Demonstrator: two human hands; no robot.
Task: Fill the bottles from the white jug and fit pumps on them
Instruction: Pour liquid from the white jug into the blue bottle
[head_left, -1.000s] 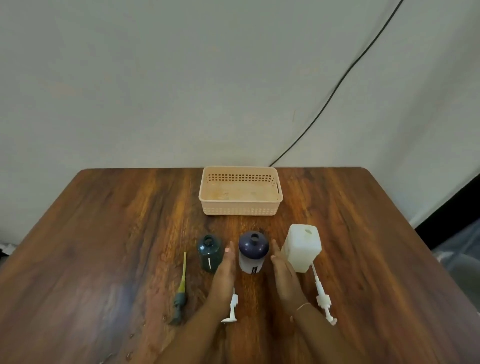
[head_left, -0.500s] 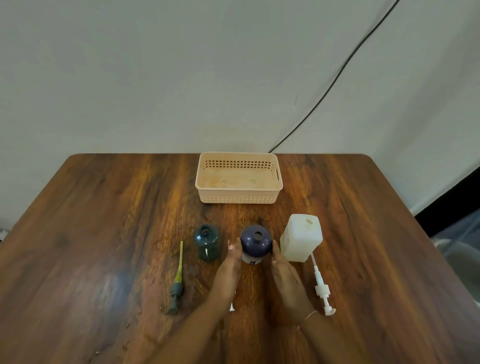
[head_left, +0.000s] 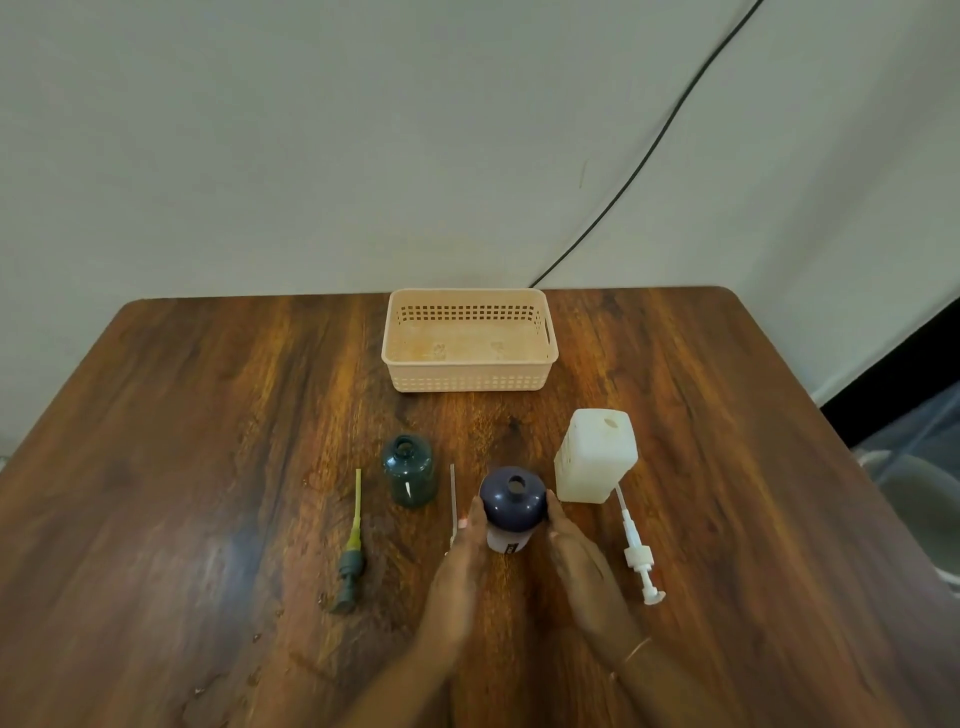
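Observation:
A dark purple bottle (head_left: 511, 506) with an open neck is held between my left hand (head_left: 460, 569) and my right hand (head_left: 576, 566), which press on its two sides. To its left a dark green bottle (head_left: 409, 470) stands open. The white jug (head_left: 596, 455) stands just right of the purple bottle. A white pump (head_left: 636, 553) lies in front of the jug. A green pump with a yellow tube (head_left: 352, 551) lies left of the green bottle. A second white pump's tube (head_left: 453, 499) shows beside my left hand; the rest is hidden.
A beige perforated basket (head_left: 470, 384) sits behind the bottles near the wooden table's (head_left: 182, 467) far edge. A black cable (head_left: 649, 156) runs down the wall behind. A few drops lie on the table near the green pump.
Both hands closed in on the purple bottle and drew it toward me, out of line with the green bottle and jug. The view shifted slightly.

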